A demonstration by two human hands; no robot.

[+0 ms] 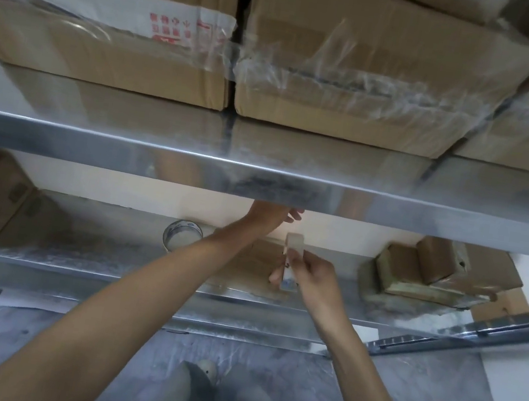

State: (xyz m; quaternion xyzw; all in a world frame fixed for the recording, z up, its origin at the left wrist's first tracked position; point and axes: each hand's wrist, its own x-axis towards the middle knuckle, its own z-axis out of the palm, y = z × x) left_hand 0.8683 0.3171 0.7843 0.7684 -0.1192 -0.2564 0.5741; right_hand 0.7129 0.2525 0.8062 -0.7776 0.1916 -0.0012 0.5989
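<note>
Remote feed, head view.

- Wrapped cartons (362, 77) are stacked on the top level, their film loose and wrinkled. I see no overhang, but I judge a hard knock to the rack could shift them.
- Upper shelf beam (158, 159) runs right across the view, just above the left hand. This is the main risk, I judge: knuckles or wrist scraping its lower edge if the arm lifts. It also hides part of that hand from me.
- Lower shelf (109, 252) carries a flat carton (245, 266) at the middle, under both hands. The metal looks smooth, so anything dropped could slide toward the back.
- Left hand (269, 215) reaches deep under the beam. Its fingers are stretched out and hold nothing that I can make out.
- Right hand (311, 277) is curled round a pale tape roll (293, 253), seen edge-on. The roll is upright above the flat carton and looks clear of it.
  - The fingers sit on its lower half only, so a slip could let the roll tip forward and fall.
  - I cannot tell whether a tape end runs between the hands. A loose end could fold and stick to itself.
- Spare roll (181, 234) stands on the shelf just left of the left forearm. A sideways sweep of that arm could send it rolling.
</note>
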